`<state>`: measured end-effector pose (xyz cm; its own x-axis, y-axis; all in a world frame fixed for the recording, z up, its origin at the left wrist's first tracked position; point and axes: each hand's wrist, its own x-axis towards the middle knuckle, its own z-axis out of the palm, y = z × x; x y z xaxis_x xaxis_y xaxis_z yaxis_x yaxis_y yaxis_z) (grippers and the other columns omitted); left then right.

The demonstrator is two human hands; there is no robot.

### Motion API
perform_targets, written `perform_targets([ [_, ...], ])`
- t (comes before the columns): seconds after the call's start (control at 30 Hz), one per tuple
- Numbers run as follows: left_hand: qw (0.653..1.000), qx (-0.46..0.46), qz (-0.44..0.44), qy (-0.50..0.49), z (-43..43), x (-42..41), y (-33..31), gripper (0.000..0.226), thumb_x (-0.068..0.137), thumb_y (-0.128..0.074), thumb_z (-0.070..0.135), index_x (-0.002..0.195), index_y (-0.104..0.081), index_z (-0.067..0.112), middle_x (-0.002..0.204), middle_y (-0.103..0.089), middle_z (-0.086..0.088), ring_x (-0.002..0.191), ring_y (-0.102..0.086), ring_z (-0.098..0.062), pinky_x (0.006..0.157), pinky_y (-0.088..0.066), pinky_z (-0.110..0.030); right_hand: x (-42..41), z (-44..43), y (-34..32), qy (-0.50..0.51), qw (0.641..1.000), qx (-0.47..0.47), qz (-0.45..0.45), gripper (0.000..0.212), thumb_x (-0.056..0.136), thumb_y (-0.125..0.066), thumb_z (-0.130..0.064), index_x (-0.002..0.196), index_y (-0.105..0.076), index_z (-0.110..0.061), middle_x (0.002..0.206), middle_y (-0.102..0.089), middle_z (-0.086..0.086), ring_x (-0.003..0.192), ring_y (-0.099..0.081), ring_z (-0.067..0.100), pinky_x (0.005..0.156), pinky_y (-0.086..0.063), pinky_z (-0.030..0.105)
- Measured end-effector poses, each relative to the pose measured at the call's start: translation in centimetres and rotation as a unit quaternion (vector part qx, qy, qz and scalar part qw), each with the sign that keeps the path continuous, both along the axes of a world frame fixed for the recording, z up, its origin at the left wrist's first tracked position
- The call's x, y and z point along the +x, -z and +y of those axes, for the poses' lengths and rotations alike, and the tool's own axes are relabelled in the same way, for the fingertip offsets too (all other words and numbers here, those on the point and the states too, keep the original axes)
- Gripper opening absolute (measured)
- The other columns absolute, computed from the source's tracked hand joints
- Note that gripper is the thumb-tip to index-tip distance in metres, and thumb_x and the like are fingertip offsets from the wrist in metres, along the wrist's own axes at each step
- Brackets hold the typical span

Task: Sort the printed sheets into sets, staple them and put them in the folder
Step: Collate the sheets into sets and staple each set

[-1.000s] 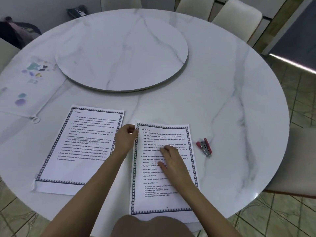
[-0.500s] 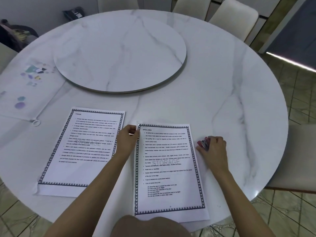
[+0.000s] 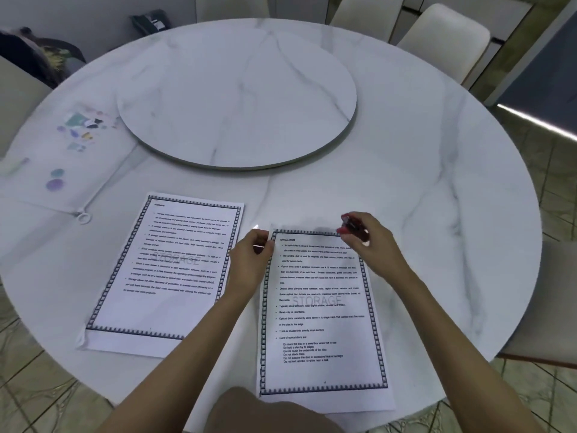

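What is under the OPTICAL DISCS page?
Another sheet's corner peeks out by the left hand, which pinches the OPTICAL DISCS page there. How many sheets lie beneath is covered.

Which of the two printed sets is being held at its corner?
The right-hand set, headed OPTICAL DISCS: the left hand pinches its top-left corner; the right hand holds the stapler over its top edge. No hand holds the left-hand set.

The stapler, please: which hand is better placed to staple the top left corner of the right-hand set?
Right, probably. The right hand grips the red stapler above the top edge of the right-hand set, while the left hand pinches that set's top left corner, steadying it.
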<state>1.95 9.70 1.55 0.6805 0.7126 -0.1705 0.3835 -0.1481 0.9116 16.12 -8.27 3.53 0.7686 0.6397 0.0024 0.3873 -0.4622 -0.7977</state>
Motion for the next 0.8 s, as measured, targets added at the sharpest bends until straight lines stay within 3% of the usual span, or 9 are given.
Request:
perform_targets([
  [0.1,1.000,0.005,-0.016,0.007,-0.1,-0.2,0.0,0.005,0.089,-0.057,0.012,0.089,-0.062,0.014,0.082,-0.065,0.004,0.071,-0.059,-0.002,0.059,-0.043,-0.002,-0.1,2.8,-1.3,-0.076,0.997,-0.003,-0.012,0.031,0.087,-0.062,-0.017,0.117,-0.053,-0.020,0.100,-0.060,-0.022,0.107,-0.055,0.007,0.092,-0.040,0.019],
  [0.23,0.999,0.004,-0.029,0.017,-0.3,-0.5,0.1,0.006,0.089,-0.059,0.015,0.086,-0.062,0.018,0.082,-0.067,0.008,0.074,-0.062,-0.003,0.064,-0.048,-0.009,-0.2,5.6,-2.6,-0.194,0.976,-0.069,-0.074,0.034,0.088,-0.061,-0.017,0.121,-0.054,-0.017,0.105,-0.051,-0.008,0.104,-0.044,0.009,0.088,-0.032,0.006],
  [0.37,0.999,0.024,-0.042,0.020,-0.5,-0.8,0.0,0.018,0.087,-0.062,0.014,0.074,-0.057,0.026,0.072,-0.063,0.014,0.068,-0.059,0.006,0.063,-0.046,-0.007,-0.1,6.9,-3.5,-0.299,0.930,-0.150,-0.151,0.037,0.087,-0.061,-0.024,0.123,-0.054,-0.017,0.109,-0.053,-0.003,0.100,-0.038,0.010,0.091,-0.034,0.018],
  [0.63,0.995,0.036,-0.089,0.034,-0.9,-1.3,-0.3,0.008,0.087,-0.062,0.014,0.080,-0.061,0.018,0.075,-0.063,0.012,0.071,-0.060,0.003,0.061,-0.045,-0.006,-0.9,8.0,-5.2,-0.326,0.890,-0.205,-0.246,0.041,0.088,-0.059,-0.028,0.126,-0.053,-0.013,0.117,-0.055,0.003,0.109,-0.042,0.018,0.092,-0.035,0.026],
  [0.8,0.994,0.030,-0.099,0.036,-1.0,-1.4,-0.3,0.006,0.088,-0.060,0.013,0.083,-0.063,0.013,0.078,-0.063,0.006,0.072,-0.059,-0.001,0.060,-0.045,-0.007,-0.8,8.5,-5.9,-0.343,0.870,-0.247,-0.254,0.041,0.089,-0.058,-0.031,0.127,-0.051,-0.017,0.118,-0.053,0.001,0.109,-0.040,0.016,0.091,-0.036,0.027],
])
